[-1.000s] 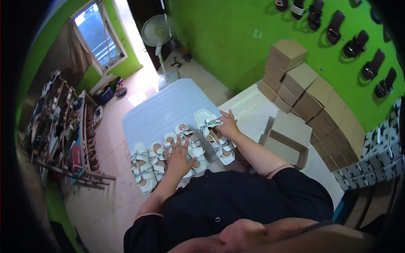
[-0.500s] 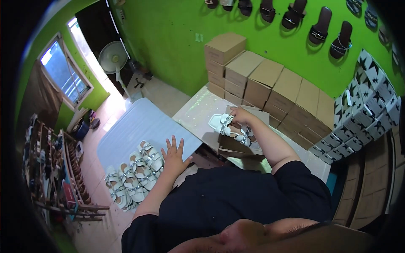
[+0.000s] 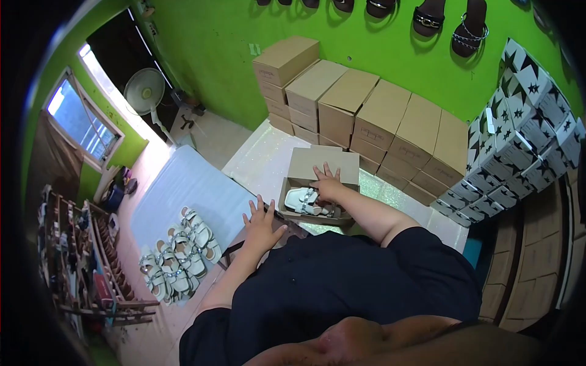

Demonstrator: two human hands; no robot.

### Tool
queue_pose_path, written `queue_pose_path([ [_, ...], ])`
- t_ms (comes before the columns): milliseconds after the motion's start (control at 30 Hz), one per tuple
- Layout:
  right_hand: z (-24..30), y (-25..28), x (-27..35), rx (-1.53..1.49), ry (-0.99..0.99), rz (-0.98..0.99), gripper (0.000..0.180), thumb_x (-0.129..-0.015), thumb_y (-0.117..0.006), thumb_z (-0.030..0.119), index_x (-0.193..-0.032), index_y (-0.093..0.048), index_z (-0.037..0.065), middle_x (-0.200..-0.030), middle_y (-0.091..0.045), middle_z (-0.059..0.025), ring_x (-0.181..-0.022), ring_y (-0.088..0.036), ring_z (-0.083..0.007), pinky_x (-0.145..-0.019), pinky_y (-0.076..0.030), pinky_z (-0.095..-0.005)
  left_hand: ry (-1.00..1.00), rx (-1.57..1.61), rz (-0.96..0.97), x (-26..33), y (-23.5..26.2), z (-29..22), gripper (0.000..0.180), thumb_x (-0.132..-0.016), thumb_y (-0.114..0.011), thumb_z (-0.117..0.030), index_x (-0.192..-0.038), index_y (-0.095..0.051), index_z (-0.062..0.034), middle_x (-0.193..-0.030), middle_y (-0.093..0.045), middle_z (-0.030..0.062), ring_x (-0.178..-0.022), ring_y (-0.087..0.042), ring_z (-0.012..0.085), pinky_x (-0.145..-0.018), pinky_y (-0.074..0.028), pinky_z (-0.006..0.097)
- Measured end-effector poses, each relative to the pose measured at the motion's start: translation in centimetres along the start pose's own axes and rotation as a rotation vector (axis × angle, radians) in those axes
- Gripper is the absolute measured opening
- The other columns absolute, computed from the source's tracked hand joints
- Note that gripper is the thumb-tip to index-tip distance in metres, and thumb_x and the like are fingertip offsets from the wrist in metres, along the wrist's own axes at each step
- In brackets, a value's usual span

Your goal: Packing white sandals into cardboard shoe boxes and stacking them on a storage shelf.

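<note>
White sandals (image 3: 300,201) with silvery chain trim lie inside a brown cardboard box (image 3: 293,218) on the sparkly white table. The box's lid (image 3: 314,160) stands raised at its far side. My right hand (image 3: 329,188) is over the box beside the sandals, fingers spread and extended; its lower side is hidden, so contact with them cannot be told. My left hand (image 3: 261,229), fingers apart, hovers by the near edge of the pale blue-grey surface and holds nothing. Left of it, several more white sandals (image 3: 177,259) lie in overlapping rows.
Stacked brown shoe boxes (image 3: 381,116) line the green wall behind the table (image 3: 250,155). White boxes with black stars (image 3: 513,134) are piled at the right. Dark sandals (image 3: 470,30) hang on the wall. A fan (image 3: 145,91) stands near the doorway; a shoe rack (image 3: 91,256) is at left.
My right hand has lowered the white sandals into the box and its fingers have spread. The lid now shows upright behind. My view has shifted; the left hand stays open.
</note>
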State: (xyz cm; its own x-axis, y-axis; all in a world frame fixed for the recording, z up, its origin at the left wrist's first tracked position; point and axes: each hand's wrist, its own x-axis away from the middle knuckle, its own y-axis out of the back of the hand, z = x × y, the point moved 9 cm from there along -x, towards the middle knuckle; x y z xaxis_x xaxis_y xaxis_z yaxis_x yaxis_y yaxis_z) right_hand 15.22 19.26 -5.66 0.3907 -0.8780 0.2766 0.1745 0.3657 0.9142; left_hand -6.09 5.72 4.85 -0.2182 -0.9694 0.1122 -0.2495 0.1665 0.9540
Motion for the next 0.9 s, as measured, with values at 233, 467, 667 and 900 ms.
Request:
queue_pose_path([
  [233,-1.8,0.7,2.9,-0.062,-0.054,-0.133,0.054,-0.072,-0.080,0.028,-0.124,-0.068,0.026,-0.163,-0.020,-0.0113,-0.151,0.000,-0.0414,-0.111,-0.002,-0.0754,0.035,0.025,0.017,-0.8,-0.3,1.5,0.088,-0.084,-0.070,-0.046,-0.155,-0.028,-0.0162,-0.163,-0.004,0.0234,-0.149,0.000,0.0497,-0.112,-0.010,0.070],
  [467,-1.9,-0.9,7.4,0.120,-0.058,-0.084,0.036,-0.081,-0.071,0.036,-0.116,-0.071,0.029,-0.163,-0.019,-0.0117,-0.151,-0.002,-0.0429,-0.109,-0.001,-0.0775,-0.044,0.010,0.095,-4.8,-2.1,1.5,0.082,-0.083,-0.071,-0.043,-0.152,-0.036,-0.0165,-0.163,-0.005,0.0228,-0.149,-0.001,0.0495,-0.111,-0.011,0.072],
  [667,-1.1,-1.9,8.0,0.089,-0.087,-0.196,0.042,-0.081,-0.071,0.040,-0.121,-0.067,0.029,-0.166,-0.009,-0.0090,-0.151,0.000,-0.0433,-0.107,0.000,-0.0795,-0.330,-0.039,0.162,-10.2,-5.3,-3.8,0.060,-0.083,-0.071,-0.040,-0.140,-0.056,-0.0273,-0.164,-0.007,0.0202,-0.150,-0.003,0.0467,-0.112,-0.012,0.070],
  [900,-1.6,-2.2,8.2,0.019,-0.143,-0.180,0.026,-0.084,-0.066,0.029,-0.107,-0.071,0.018,-0.165,-0.013,-0.0037,-0.152,0.000,-0.0386,-0.109,-0.001,-0.0778,-0.708,-0.207,0.211,-12.6,-11.1,-8.4,0.029,-0.091,-0.059,-0.029,-0.119,-0.070,-0.0290,-0.164,-0.016,0.0107,-0.151,-0.007,0.0414,-0.115,-0.007,0.068],
])
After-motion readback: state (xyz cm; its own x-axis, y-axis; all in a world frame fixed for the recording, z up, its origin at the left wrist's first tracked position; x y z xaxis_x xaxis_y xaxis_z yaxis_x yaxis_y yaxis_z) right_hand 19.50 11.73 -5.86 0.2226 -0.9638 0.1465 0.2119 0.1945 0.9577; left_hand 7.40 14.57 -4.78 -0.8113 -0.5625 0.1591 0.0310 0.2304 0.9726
